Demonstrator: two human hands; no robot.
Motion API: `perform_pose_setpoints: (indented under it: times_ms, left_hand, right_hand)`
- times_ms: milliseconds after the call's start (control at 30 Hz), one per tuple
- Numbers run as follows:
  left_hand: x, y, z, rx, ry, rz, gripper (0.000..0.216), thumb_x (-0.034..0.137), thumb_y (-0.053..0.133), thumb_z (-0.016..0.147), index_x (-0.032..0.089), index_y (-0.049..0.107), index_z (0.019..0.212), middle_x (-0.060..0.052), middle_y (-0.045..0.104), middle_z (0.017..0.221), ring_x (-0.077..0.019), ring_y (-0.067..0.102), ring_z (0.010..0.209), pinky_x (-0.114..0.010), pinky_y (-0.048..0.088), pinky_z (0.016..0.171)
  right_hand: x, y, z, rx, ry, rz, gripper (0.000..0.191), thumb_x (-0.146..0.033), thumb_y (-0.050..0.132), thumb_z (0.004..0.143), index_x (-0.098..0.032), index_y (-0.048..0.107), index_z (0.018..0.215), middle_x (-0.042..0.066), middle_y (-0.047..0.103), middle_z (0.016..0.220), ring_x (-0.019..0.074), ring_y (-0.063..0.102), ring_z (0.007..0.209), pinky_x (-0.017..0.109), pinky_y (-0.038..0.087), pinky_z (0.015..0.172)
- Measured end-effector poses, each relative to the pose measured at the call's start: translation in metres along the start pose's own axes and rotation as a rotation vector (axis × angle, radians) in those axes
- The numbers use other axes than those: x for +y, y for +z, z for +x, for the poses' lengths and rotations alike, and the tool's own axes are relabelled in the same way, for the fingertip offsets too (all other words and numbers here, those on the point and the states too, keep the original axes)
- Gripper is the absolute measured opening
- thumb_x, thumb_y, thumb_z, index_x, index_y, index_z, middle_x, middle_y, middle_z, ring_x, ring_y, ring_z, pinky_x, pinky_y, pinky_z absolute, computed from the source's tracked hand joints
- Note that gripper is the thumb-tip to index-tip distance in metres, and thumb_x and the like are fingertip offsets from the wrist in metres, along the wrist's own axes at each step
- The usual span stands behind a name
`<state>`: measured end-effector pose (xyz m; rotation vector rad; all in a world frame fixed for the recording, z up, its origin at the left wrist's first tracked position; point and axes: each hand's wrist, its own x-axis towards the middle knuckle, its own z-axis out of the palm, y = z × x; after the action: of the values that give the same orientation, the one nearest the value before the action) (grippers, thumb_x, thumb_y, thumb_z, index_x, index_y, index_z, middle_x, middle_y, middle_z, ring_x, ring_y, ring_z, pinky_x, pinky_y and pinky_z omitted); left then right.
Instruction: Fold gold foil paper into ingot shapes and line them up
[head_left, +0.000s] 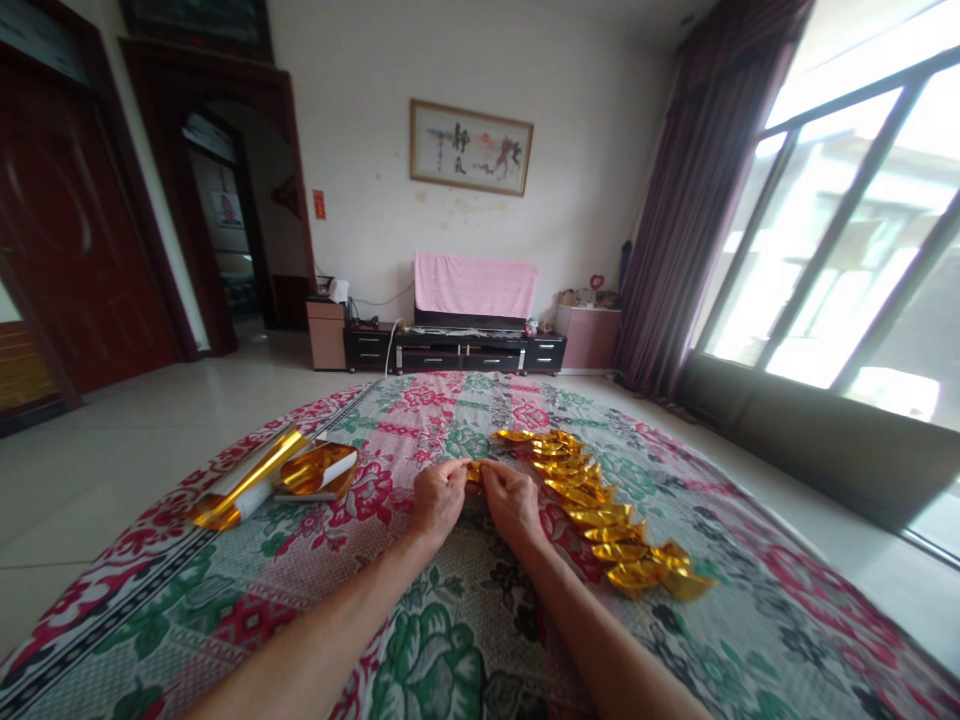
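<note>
Between my two hands is a small piece of gold foil paper (474,471), mostly hidden by the fingers. My left hand (440,497) pinches its left end, and my right hand (511,500) pinches the other end. Just right of my right hand runs a row of folded gold paper ingots (600,516), several of them, close together and partly overlapping. On the left lie a loosely rolled sheet of gold foil paper (259,478) and a curled stack of gold sheets (319,470) with white backs showing.
Everything lies on a floral cloth (427,650) in green, red and white with a rounded far edge. Beyond it stand a low black TV cabinet (457,355) and a pink cloth (476,285) draped over a screen. A purple curtain (667,220) hangs by the bright window at right.
</note>
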<state>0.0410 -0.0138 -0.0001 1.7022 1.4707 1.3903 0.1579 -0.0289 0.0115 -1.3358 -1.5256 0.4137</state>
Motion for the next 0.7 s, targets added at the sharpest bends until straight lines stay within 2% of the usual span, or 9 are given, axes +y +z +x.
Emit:
perform_pose_setpoints:
  times_ms: [700]
  left_hand:
    - [-0.0018,0.0016,0.0021,0.004,-0.005,-0.052,0.031,0.026,0.044,0.079,0.015,0.066,0.097,-0.009,0.066,0.101,-0.019,0.06,0.097,-0.026,0.05,0.076]
  right_hand:
    - [-0.0024,-0.001,0.0013,0.003,0.005,0.035,0.035,-0.032,0.042,0.075,-0.015,0.072,0.084,0.001,0.067,0.065,0.0145,0.057,0.061,0.02,0.039,0.058]
